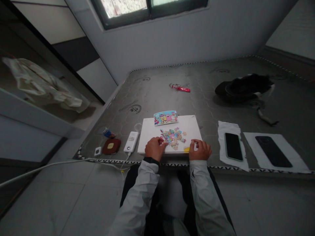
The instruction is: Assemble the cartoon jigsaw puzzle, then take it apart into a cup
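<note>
A white board (150, 129) lies on the grey mattress in front of me. A heap of small colourful puzzle pieces (173, 136) sits in its middle. A cartoon picture card (165, 117) lies at the board's far edge. My left hand (155, 148) rests on the board's near left part, fingers curled and touching the left side of the heap. My right hand (200, 150) is at the board's near right corner, fingers closed on a small piece that I cannot make out, beside a yellow bit (186, 149).
A white power bank (131, 141), a dark red round case (111, 146), a small white square item (97, 151) and a blue can (106, 132) lie left of the board. Two phones (233, 146) (273, 151) rest on white cloths at right. A black cap (243, 88) and a red wrapper (181, 88) lie farther back.
</note>
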`<state>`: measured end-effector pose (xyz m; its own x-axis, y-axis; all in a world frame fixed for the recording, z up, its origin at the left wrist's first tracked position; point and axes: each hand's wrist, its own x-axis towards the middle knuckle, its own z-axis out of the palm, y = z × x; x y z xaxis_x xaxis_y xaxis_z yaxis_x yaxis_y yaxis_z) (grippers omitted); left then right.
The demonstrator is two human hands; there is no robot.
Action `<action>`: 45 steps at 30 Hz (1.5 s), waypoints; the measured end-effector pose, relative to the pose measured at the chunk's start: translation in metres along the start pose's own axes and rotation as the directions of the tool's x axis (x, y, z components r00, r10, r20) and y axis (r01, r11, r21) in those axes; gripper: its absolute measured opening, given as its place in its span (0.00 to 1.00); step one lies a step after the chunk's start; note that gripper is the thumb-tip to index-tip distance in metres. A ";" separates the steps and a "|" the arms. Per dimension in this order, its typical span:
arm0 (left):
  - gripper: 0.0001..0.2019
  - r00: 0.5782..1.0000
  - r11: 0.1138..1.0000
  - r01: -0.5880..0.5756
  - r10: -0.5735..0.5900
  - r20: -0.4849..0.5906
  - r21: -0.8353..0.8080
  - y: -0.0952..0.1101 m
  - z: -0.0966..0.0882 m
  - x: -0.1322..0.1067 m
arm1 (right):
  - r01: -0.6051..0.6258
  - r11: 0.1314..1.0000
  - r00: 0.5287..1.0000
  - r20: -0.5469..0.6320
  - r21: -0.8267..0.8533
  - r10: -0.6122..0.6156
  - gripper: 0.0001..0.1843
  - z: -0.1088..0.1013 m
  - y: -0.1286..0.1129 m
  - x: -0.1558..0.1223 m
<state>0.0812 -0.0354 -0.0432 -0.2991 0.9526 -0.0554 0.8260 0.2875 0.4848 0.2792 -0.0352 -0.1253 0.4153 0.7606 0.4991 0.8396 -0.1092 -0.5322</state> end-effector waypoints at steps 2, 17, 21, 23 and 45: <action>0.09 1.000 0.999 0.006 -0.005 0.017 -0.031 -0.001 -0.001 0.002 | 0.001 1.000 1.000 -0.002 0.001 -0.001 0.11 0.000 0.000 0.000; 0.13 0.989 0.993 -0.100 0.106 -0.105 0.061 -0.003 -0.006 0.006 | 0.018 0.999 1.000 -0.013 0.045 -0.017 0.11 0.002 0.002 -0.001; 0.19 0.998 0.986 -0.063 0.066 -0.010 0.152 0.012 0.003 0.008 | 0.022 0.999 1.000 -0.019 0.046 -0.021 0.11 0.002 0.002 0.000; 0.19 0.999 0.985 -0.053 0.051 0.020 0.164 0.017 0.006 0.012 | 0.022 0.999 1.000 -0.018 0.040 -0.021 0.11 0.002 0.002 0.000; 0.08 0.993 0.958 -0.084 0.102 0.052 -0.275 -0.004 -0.008 0.034 | -0.007 0.998 1.000 0.010 0.068 0.006 0.09 0.001 0.002 -0.001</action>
<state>0.0639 -0.0054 -0.0404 -0.1882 0.9808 -0.0506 0.6846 0.1679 0.7093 0.2797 -0.0352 -0.1274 0.4170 0.7662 0.4890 0.8111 -0.0709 -0.5806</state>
